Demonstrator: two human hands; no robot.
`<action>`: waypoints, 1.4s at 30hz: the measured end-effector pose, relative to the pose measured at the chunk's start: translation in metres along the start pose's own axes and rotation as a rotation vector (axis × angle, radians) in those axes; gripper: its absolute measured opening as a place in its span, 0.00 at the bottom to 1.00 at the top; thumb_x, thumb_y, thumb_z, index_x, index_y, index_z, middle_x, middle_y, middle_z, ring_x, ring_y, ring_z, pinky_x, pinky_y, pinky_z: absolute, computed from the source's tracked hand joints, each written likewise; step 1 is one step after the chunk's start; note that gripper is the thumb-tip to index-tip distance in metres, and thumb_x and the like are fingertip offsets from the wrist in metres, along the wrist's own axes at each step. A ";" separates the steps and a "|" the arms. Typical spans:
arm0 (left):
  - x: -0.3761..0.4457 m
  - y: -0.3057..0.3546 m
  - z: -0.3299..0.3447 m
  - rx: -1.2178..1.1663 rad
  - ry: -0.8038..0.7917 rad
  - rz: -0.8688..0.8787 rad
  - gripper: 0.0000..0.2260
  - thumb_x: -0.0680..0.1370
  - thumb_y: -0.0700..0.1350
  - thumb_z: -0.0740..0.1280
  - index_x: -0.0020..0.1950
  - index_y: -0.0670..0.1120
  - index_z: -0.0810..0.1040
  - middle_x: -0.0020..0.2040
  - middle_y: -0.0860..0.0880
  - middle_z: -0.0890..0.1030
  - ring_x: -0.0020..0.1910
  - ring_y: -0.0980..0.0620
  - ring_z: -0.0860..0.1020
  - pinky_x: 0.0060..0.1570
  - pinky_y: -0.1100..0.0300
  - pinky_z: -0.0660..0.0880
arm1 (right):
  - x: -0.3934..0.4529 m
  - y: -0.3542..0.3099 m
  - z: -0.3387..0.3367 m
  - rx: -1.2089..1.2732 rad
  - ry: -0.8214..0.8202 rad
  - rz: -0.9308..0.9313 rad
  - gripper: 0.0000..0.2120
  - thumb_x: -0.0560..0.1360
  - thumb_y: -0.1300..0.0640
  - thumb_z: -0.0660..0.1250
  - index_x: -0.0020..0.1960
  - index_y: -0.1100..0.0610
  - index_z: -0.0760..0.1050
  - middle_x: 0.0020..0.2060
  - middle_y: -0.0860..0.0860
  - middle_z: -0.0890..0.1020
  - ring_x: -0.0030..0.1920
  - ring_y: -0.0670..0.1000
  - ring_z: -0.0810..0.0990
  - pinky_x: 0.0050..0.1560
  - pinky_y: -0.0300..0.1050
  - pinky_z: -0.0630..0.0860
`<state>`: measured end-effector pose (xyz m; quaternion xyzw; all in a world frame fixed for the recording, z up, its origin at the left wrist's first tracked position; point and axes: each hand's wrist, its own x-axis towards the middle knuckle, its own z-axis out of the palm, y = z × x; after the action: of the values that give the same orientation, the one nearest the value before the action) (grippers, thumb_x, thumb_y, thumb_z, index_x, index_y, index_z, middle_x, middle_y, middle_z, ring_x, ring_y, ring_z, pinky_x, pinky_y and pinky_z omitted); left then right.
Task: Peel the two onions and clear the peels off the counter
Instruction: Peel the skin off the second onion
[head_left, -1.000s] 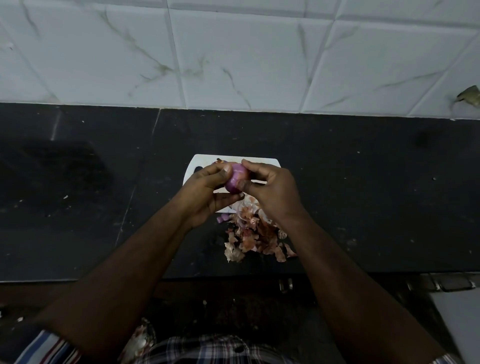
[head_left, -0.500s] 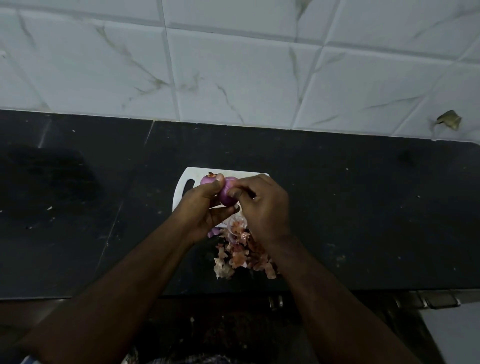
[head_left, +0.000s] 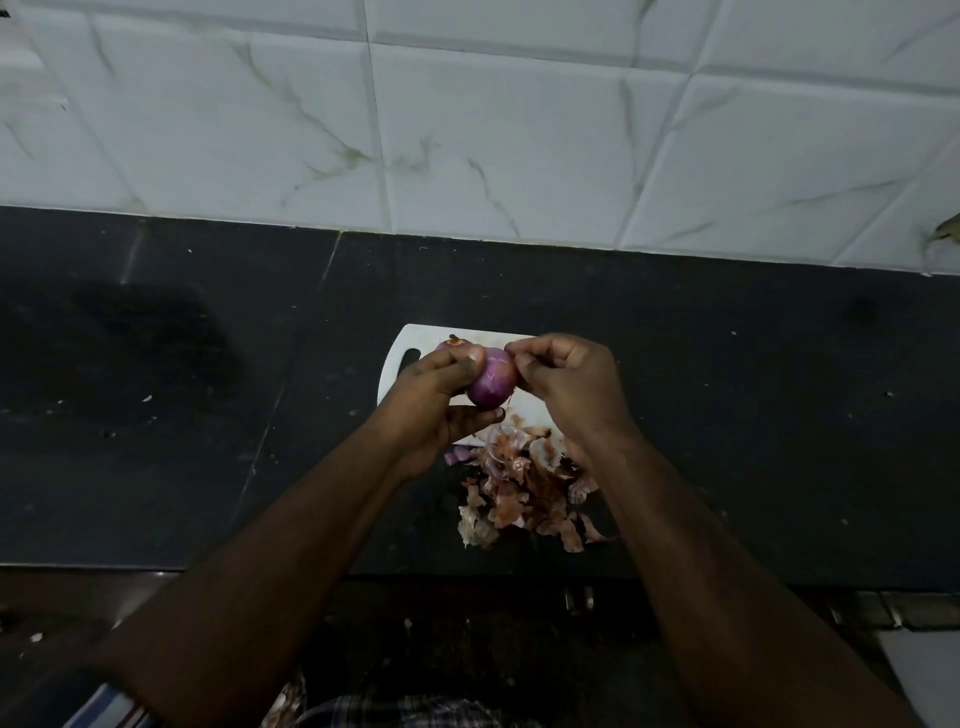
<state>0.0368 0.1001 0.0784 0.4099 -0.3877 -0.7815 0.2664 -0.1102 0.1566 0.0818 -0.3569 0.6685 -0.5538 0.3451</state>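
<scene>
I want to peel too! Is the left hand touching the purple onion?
Touching. The head view shows the left hand wrapped round the onion, thumb on top.

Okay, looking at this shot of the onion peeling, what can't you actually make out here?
Head view only:
- Second onion: mostly hidden behind the left hand; whether it is peeled is unclear.
- Cutting board: its near part is covered by both hands and the peels.
- Right hand grip: fingertips pinch at the held onion, but any skin between them is too small to see.
- Object at the wall's right edge: cut off by the frame.
</scene>
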 end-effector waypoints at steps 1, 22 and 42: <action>0.000 0.000 0.000 0.012 -0.002 0.002 0.13 0.82 0.46 0.68 0.64 0.42 0.79 0.59 0.38 0.81 0.39 0.43 0.85 0.46 0.50 0.82 | 0.000 0.000 0.000 -0.038 -0.019 -0.002 0.07 0.78 0.62 0.69 0.54 0.55 0.83 0.48 0.48 0.86 0.50 0.47 0.85 0.55 0.50 0.83; 0.010 0.006 -0.009 0.071 -0.035 0.056 0.10 0.83 0.46 0.66 0.59 0.41 0.82 0.62 0.34 0.80 0.41 0.45 0.84 0.41 0.57 0.83 | -0.005 0.000 0.012 0.067 -0.121 0.057 0.07 0.76 0.58 0.73 0.53 0.52 0.84 0.43 0.47 0.87 0.46 0.47 0.86 0.52 0.45 0.83; 0.020 0.006 -0.002 0.284 0.153 -0.012 0.22 0.82 0.63 0.61 0.47 0.43 0.75 0.32 0.44 0.75 0.23 0.54 0.68 0.23 0.65 0.60 | -0.001 -0.002 0.005 -0.459 -0.194 -0.436 0.21 0.72 0.59 0.76 0.65 0.52 0.80 0.60 0.46 0.83 0.61 0.42 0.80 0.63 0.43 0.77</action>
<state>0.0282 0.0813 0.0739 0.5041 -0.4704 -0.6867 0.2300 -0.1051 0.1541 0.0831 -0.6113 0.6477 -0.4127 0.1910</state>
